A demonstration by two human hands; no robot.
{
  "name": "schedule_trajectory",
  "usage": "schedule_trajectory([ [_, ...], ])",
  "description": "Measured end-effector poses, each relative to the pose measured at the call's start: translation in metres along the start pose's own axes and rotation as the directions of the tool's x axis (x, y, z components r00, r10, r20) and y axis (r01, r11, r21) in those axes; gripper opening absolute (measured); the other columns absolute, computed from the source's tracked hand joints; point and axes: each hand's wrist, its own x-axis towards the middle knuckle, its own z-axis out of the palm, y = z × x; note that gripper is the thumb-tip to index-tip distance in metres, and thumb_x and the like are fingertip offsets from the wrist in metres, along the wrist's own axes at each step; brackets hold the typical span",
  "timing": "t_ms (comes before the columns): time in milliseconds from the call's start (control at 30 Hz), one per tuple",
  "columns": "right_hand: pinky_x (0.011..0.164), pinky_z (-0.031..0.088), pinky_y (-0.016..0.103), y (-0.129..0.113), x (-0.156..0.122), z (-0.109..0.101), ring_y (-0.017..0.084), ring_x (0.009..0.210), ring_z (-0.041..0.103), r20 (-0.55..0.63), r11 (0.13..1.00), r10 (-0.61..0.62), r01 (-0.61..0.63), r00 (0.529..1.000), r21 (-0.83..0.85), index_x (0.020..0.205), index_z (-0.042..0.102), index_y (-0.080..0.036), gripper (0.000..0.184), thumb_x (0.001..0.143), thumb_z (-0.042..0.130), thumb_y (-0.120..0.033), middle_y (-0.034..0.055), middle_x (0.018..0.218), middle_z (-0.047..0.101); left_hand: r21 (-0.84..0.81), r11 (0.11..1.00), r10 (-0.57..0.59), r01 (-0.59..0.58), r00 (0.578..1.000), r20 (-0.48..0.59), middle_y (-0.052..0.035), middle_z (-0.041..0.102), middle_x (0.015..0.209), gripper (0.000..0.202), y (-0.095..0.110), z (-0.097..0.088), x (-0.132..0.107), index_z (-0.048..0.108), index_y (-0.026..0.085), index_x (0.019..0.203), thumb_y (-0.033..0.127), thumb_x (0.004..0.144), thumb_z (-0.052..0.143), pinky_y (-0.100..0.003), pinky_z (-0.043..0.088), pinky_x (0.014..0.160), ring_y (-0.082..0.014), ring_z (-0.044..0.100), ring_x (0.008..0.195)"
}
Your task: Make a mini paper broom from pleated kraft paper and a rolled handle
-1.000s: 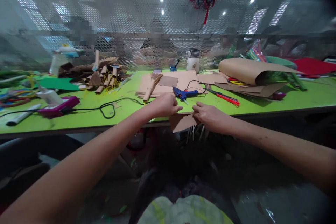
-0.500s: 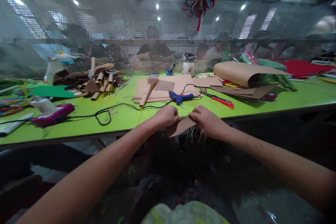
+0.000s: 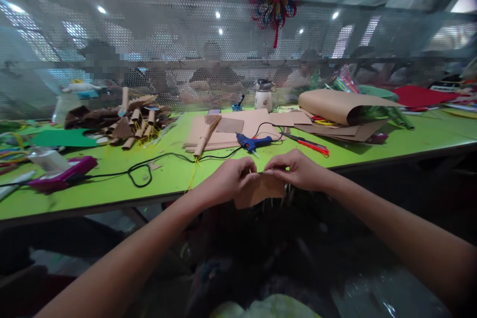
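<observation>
My left hand (image 3: 227, 181) and my right hand (image 3: 298, 170) meet at the near edge of the green table (image 3: 112, 179). Both pinch a small piece of brown kraft paper (image 3: 261, 190) held between them, its top edge gripped by the fingertips. Thin pale sticks hang under the paper near my right hand. A blue glue gun (image 3: 251, 142) with a black cord lies just beyond my hands. A rolled paper broom shape (image 3: 206, 135) rests on a stack of brown sheets (image 3: 238, 126).
A red-handled cutter (image 3: 309, 145) lies right of the glue gun. A large curled brown sheet (image 3: 343, 104) is at the right, a heap of paper rolls (image 3: 126, 117) at the left, a magenta tool (image 3: 63, 175) nearer. A perforated screen (image 3: 167, 49) backs the table; people sit behind it.
My hands have come closer together and lifted the brown paper slightly off the table edge, bunching it between them. The view has shifted a little to the right.
</observation>
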Motion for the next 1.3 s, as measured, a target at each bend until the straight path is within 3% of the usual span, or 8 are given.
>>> schedule_trajectory([
  [167, 0.05, 0.035, 0.02, -0.012, -0.012, -0.003, 0.009, 0.051, 0.052, 0.019, 0.999, 0.026, -0.027, 0.999, 0.034, 0.081, 0.066, -0.012, 0.017, 0.088, 0.056, -0.023, -0.0001, 0.057, 0.061, -0.068, 0.998, 0.024, -0.017, 0.995, 0.099, 0.0002, 0.064, 0.066, 0.028, 0.0, -0.014, -0.016, 0.067, 0.016, 0.076, 0.037, 0.088, 0.052, -0.021, 0.035, 0.056, -0.012, 0.053, 0.062],
  [333, 0.046, 0.035, 0.019, -0.017, -0.01, -0.006, 0.008, 0.043, 0.049, 0.129, 0.984, 0.085, -0.104, 0.988, 0.144, 0.078, 0.061, -0.013, 0.018, 0.089, 0.054, -0.026, -0.0036, 0.052, 0.054, 0.047, 0.998, 0.027, -0.034, 0.99, 0.138, 0.0016, 0.06, 0.055, 0.032, -0.003, -0.021, -0.025, 0.064, 0.016, 0.071, 0.038, 0.089, 0.051, -0.02, 0.03, 0.049, -0.0092, 0.049, 0.05],
  [500, 0.041, 0.037, 0.019, -0.013, -0.006, -0.009, 0.009, 0.039, 0.051, 0.291, 0.875, 0.197, -0.301, 0.936, 0.379, 0.077, 0.056, -0.016, 0.022, 0.089, 0.056, -0.035, -0.0047, 0.051, 0.054, -0.013, 1.0, -0.005, 0.008, 0.98, 0.2, 0.0033, 0.054, 0.044, 0.038, -0.006, -0.023, -0.028, 0.06, 0.016, 0.067, 0.044, 0.09, 0.048, -0.017, 0.032, 0.045, -0.0084, 0.049, 0.042],
  [700, 0.052, 0.046, 0.02, -0.008, -0.008, -0.013, 0.01, 0.051, 0.059, 0.464, 0.758, 0.122, -0.384, 0.878, 0.528, 0.085, 0.056, -0.015, 0.03, 0.089, 0.055, -0.044, -0.003, 0.061, 0.056, -0.091, 0.993, -0.05, 0.072, 0.971, 0.232, 0.0048, 0.049, 0.04, 0.042, -0.01, -0.024, -0.027, 0.06, 0.016, 0.066, 0.053, 0.085, 0.052, -0.017, 0.028, 0.041, -0.0076, 0.042, 0.038],
  [867, 0.046, 0.039, 0.018, -0.007, -0.01, -0.016, 0.007, 0.045, 0.053, 0.483, 0.754, 0.137, -0.407, 0.865, 0.515, 0.085, 0.057, -0.015, 0.032, 0.088, 0.057, -0.046, -0.0048, 0.058, 0.055, -0.29, 0.949, 0.005, 0.123, 0.915, 0.403, 0.0029, 0.053, 0.051, 0.04, -0.011, -0.03, -0.027, 0.061, 0.015, 0.076, 0.051, 0.088, 0.048, -0.017, 0.032, 0.045, -0.0082, 0.045, 0.046],
  [1000, 0.04, 0.032, 0.016, -0.006, -0.013, -0.017, 0.004, 0.039, 0.044, 0.487, 0.779, 0.179, -0.426, 0.855, 0.46, 0.088, 0.057, -0.014, 0.032, 0.091, 0.054, -0.046, -0.003, 0.056, 0.061, -0.379, 0.918, 0.076, 0.117, 0.886, 0.458, 0.0023, 0.052, 0.058, 0.036, -0.015, -0.032, -0.027, 0.059, 0.015, 0.08, 0.048, 0.089, 0.049, -0.018, 0.037, 0.052, -0.0095, 0.048, 0.054],
  [1200, 0.044, 0.035, 0.018, -0.007, -0.014, -0.016, 0.006, 0.043, 0.049, 0.565, 0.759, 0.122, -0.444, 0.816, 0.476, 0.095, 0.058, -0.013, 0.035, 0.092, 0.051, -0.047, -0.0021, 0.06, 0.061, -0.272, 0.959, 0.045, 0.082, 0.902, 0.43, 0.0016, 0.055, 0.059, 0.033, -0.018, -0.032, -0.027, 0.062, 0.015, 0.078, 0.043, 0.088, 0.051, -0.019, 0.037, 0.052, -0.0102, 0.05, 0.055],
  [1300, 0.049, 0.04, 0.019, -0.006, -0.01, -0.017, 0.008, 0.047, 0.054, 0.539, 0.801, 0.126, -0.406, 0.833, 0.44, 0.098, 0.058, -0.013, 0.034, 0.093, 0.049, -0.045, -0.0048, 0.055, 0.055, -0.174, 0.98, -0.023, 0.097, 0.923, 0.385, 0.0022, 0.056, 0.053, 0.033, -0.02, -0.034, -0.025, 0.063, 0.015, 0.074, 0.043, 0.087, 0.051, -0.019, 0.033, 0.048, -0.0094, 0.047, 0.049],
])
